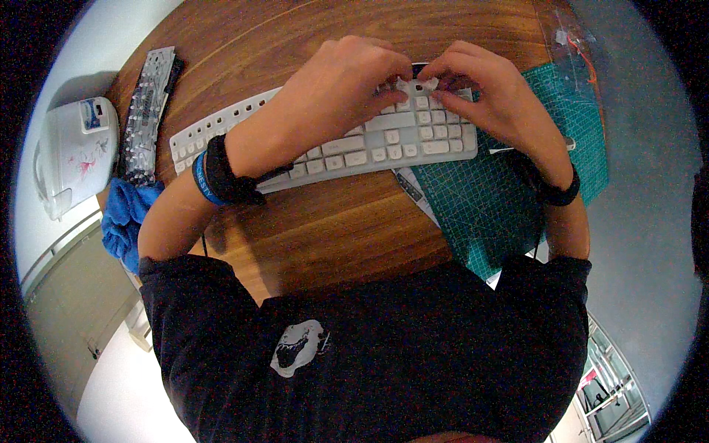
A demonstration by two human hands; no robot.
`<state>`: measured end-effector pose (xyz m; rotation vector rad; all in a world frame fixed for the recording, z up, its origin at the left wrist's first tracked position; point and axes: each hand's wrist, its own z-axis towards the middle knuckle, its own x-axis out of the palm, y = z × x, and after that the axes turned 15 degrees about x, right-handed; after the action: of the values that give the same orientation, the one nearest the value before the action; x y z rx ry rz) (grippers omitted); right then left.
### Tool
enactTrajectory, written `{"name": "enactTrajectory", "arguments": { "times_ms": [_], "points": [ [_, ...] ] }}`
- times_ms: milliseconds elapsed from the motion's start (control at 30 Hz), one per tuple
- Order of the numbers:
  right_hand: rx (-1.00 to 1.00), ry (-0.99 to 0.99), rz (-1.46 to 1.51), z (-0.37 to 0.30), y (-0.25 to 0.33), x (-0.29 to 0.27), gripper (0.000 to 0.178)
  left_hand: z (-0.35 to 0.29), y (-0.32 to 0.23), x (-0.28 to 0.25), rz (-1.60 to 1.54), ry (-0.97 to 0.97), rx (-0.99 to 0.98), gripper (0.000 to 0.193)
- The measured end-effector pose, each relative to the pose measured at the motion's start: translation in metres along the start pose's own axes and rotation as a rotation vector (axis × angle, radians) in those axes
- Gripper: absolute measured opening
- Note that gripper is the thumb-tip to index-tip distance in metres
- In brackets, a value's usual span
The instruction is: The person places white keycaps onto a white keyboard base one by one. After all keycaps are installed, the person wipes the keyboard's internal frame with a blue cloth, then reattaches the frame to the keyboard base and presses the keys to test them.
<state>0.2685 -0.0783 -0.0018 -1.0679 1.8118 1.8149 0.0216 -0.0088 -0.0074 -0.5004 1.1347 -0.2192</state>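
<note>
We see both forearms reaching forward over the wooden table (325, 229), the left hand (341, 87) and right hand (484, 92) bent down with fingertips pinched together on a white keycap (419, 83) at the far edge of the white keyboard (347, 144). The keyboard lies across the table, its long axis running left to right, its right end slightly farther away and resting on the green cutting mat (509, 184).

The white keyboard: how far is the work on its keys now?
On the white keyboard, most keys sit in place. Both hands, left hand and right hand, pinch at a key near the top right. A dark gap shows there, so that spot remains unfinished.
</note>
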Motion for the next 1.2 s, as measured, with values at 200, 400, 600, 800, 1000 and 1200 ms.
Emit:
{"name": "enactTrajectory", "arguments": {
  "times_ms": [200,400,600,800,1000,1200],
  "points": [
    [-0.015,-0.028,-0.005,0.001,-0.004,0.005,0.028,0.0,0.001,0.001,0.007,0.016,-0.001,0.024],
    [-0.048,-0.041,-0.095,0.006,-0.002,0.009,0.027,-0.001,0.0,0.002,-0.011,-0.029,0.008,0.026],
    [-0.118,-0.072,-0.103,0.008,0.0,0.009,0.025,-0.001,-0.002,0.0,-0.046,-0.05,-0.009,0.024],
    [-0.104,-0.062,-0.081,0.009,-0.002,0.01,0.021,-0.002,0.003,0.002,0.005,-0.018,0.019,0.016],
    [-0.13,-0.042,-0.189,0.01,0.001,0.008,0.023,-0.002,0.002,0.004,0.056,0.007,0.016,0.013],
    [-0.142,-0.03,-0.258,0.012,0.005,0.008,0.026,-0.001,0.0,0.004,0.027,-0.017,0.017,0.012]
  ]
}}
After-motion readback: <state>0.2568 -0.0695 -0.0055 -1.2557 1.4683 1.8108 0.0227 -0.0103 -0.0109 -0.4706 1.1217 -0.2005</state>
